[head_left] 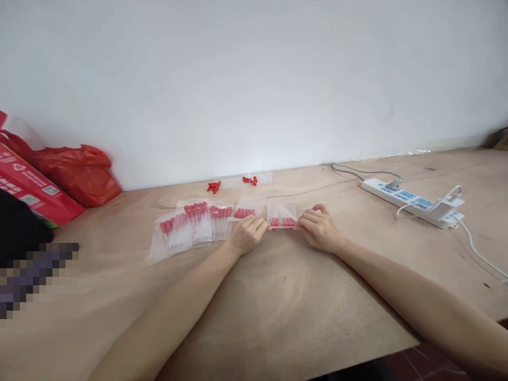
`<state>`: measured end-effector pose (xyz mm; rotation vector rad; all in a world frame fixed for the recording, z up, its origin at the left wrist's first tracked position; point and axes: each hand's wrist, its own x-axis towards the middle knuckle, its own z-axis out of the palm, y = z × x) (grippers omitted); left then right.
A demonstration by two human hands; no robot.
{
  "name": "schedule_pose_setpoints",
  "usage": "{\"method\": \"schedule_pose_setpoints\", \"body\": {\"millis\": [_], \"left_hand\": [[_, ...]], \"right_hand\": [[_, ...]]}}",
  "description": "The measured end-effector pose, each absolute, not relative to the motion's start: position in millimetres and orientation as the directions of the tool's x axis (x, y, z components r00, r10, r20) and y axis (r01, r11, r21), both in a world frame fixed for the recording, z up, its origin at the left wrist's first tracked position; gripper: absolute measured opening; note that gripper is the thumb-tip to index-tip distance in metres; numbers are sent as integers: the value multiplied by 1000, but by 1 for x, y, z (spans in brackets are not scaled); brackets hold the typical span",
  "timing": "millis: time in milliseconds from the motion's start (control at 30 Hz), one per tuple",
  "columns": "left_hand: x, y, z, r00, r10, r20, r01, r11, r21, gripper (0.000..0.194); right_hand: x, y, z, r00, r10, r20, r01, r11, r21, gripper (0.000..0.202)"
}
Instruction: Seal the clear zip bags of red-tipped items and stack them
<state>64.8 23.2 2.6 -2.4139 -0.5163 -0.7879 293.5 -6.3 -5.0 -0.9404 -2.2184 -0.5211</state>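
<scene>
A small clear zip bag (282,216) with red pieces inside lies on the wooden table (278,296). My left hand (246,233) pinches its left end and my right hand (318,227) pinches its right end along the near edge. To the left lies a row of several similar filled clear bags (194,222), overlapping each other. A few loose red pieces (214,186) and another clear bag (254,179) rest near the wall behind.
A white power strip (413,201) with a plugged charger and cables sits at the right. A red plastic bag (79,172) and a red box (32,188) stand at the left by the wall. A blurred dark area lies at the far left edge.
</scene>
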Motion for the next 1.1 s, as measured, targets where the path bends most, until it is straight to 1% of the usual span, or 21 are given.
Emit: {"method": "schedule_pose_setpoints", "body": {"millis": [67, 133, 200, 267, 333, 400, 500, 600, 667, 733, 833, 900, 933, 967, 1033, 1100], "left_hand": [[62, 22, 4, 752, 230, 618, 499, -811, -305, 21], [57, 22, 5, 715, 315, 625, 550, -804, -224, 19], [49, 25, 4, 639, 444, 629, 660, -737, -150, 26], [43, 28, 1, 559, 584, 589, 760, -645, -83, 30], [42, 32, -3, 501, 694, 517, 817, -576, -17, 32], [48, 34, -6, 476, 756, 450, 837, -546, 33, 37], [67, 36, -8, 473, 777, 416, 834, -546, 73, 41], [89, 36, -8, 471, 772, 427, 828, -554, 88, 39], [98, 35, -10, 466, 768, 440, 823, -558, 102, 38], [99, 33, -10, 457, 747, 482, 813, -571, 114, 38], [81, 34, -1, 416, 691, 591, 820, -566, 84, 36], [55, 41, 14, 311, 702, 641, 879, -469, 88, 32], [38, 46, 23, 184, 733, 655, 922, -359, 142, 30], [18, 52, 32, 64, 773, 631, 951, -239, 196, 31], [-24, 65, 48, -214, 833, 510, 943, 40, 330, 37], [-62, 76, 56, -407, 843, 353, 864, 230, 447, 57]], "right_hand": [[298, -2, -8, -520, 516, 681, 735, 676, 49, 21], [305, 4, -12, -484, 568, 665, 726, 685, -56, 19], [311, 13, -17, -393, 633, 667, 720, 663, -205, 13], [315, 22, -21, -306, 668, 679, 709, 636, -306, 10], [315, 31, -25, -258, 691, 675, 711, 609, -352, 9], [313, 38, -27, -230, 710, 665, 717, 586, -378, 9], [311, 46, -30, -222, 738, 637, 703, 574, -420, 11], [314, 50, -33, -191, 773, 605, 689, 544, -478, 11], [318, 51, -34, -183, 796, 577, 695, 520, -496, 9], [322, 50, -35, -228, 802, 552, 703, 528, -476, 11], [324, 48, -35, -282, 780, 558, 727, 553, -406, 20], [325, 46, -35, -266, 763, 588, 759, 543, -361, 24], [324, 46, -35, -251, 755, 605, 773, 533, -344, 26], [324, 45, -35, -239, 747, 620, 785, 525, -330, 27], [321, 44, -34, -226, 729, 646, 797, 520, -308, 27], [316, 42, -32, -237, 707, 667, 799, 532, -281, 26]]}}
